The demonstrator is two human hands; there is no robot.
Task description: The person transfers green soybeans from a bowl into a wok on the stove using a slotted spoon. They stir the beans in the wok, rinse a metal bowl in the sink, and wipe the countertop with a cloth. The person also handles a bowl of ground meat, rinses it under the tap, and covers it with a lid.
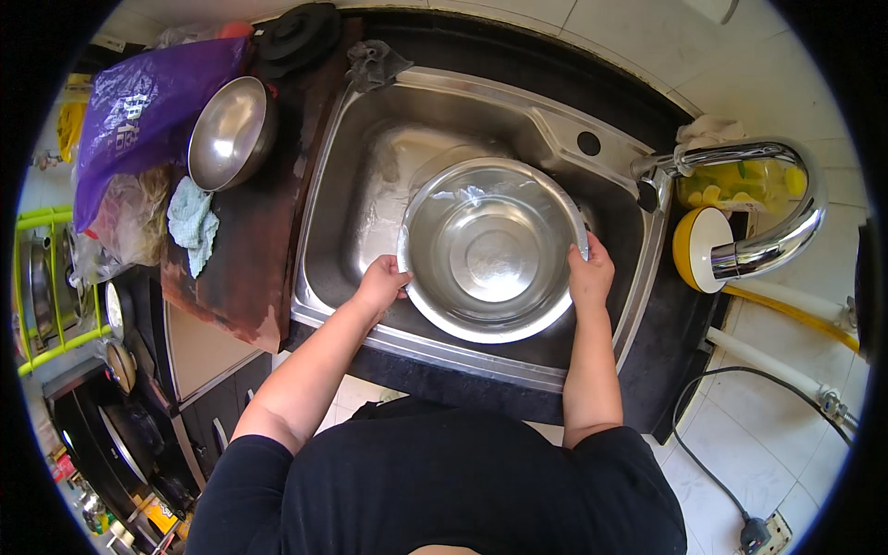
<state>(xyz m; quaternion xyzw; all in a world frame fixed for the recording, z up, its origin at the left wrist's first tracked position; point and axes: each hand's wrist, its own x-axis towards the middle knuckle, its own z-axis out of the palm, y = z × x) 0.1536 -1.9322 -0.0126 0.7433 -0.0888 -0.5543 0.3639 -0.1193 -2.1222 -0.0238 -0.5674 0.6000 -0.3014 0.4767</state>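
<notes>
A wide, round stainless steel basin (433, 264) is held between my two hands over the metal sink (347, 185). My left hand (382, 285) grips its rim at the left, and my right hand (592, 271) grips the rim at the right. Light reflects off the basin's floor; whether it holds clear water I cannot tell for sure. A pale, see-through curved edge shows just behind the basin's far rim, too faint to name. Some fingers of both hands are hidden under the rim.
A chrome faucet (814, 208) arches at the right, beside a yellow-and-white bowl (708, 250). On the left, a reddish-brown board (254, 277) carries a metal bowl (231, 134), a light blue cloth (192, 222) and a purple bag (153, 102). A dark rag (375, 65) lies at the sink's far corner.
</notes>
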